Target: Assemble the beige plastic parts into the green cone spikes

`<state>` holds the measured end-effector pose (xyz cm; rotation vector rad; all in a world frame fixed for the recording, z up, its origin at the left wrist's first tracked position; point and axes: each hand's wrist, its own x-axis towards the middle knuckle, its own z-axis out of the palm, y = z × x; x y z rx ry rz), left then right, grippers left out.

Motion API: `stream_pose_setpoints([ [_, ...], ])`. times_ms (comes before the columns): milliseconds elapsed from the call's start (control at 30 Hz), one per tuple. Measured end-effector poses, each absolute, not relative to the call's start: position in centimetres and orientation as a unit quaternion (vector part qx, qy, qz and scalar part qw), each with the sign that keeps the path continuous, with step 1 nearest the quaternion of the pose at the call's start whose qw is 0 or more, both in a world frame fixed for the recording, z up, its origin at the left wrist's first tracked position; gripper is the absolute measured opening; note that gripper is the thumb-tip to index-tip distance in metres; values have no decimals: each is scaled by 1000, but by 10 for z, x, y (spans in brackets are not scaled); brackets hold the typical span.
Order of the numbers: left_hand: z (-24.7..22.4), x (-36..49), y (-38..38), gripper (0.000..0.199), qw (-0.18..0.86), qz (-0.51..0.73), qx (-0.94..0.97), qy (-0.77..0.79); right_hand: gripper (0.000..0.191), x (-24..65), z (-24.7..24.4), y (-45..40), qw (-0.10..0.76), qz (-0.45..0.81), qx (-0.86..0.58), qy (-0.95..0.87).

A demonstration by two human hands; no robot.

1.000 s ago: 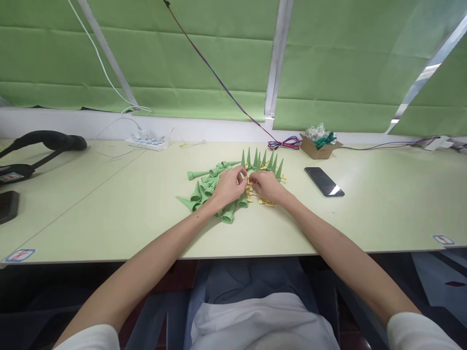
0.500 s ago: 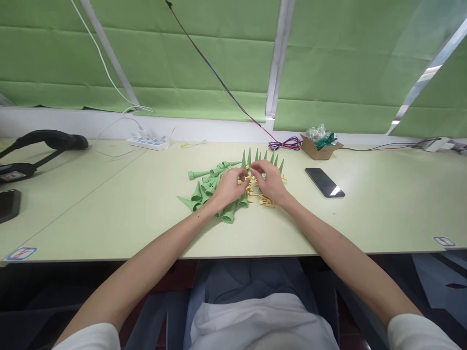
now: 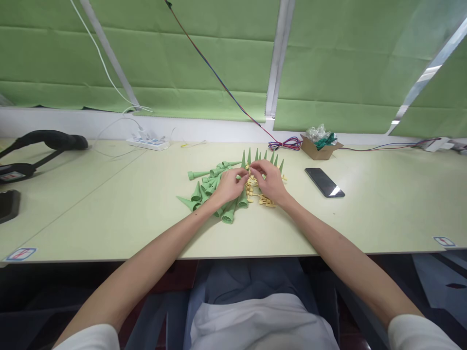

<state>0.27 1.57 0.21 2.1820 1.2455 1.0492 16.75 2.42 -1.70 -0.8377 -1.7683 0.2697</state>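
Green cones [image 3: 229, 214] beside left hand [image 3: 230, 186], yellow pieces [image 3: 266, 200] by right hand [image 3: 269, 181], narrow grips, hold unclear, phone [image 3: 324, 183], box [image 3: 320, 153] rightward

A phone [image 3: 324, 183] lies near a box [image 3: 318, 152] of seemingly clear plastic [image 3: 315, 132]

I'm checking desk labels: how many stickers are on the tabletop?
2: left sticker and right sticker, both near the front edge of the tabletop; others may be hidden.

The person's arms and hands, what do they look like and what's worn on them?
Short white sleeves cover the upper arms; the forearms are bare. The left hand and right hand are ungloved, and neither wrist shows a watch.
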Motion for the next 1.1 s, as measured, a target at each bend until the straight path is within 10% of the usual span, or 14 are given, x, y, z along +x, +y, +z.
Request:
stream_pose_setpoints([
  [433,6,6,13,25,478,426,633,436,15,166,-15,22,551,143,-352,-743],
  [1100,7,7,11,34,473,440,662,381,20,164,-10,16,537,186,-363,-739],
])
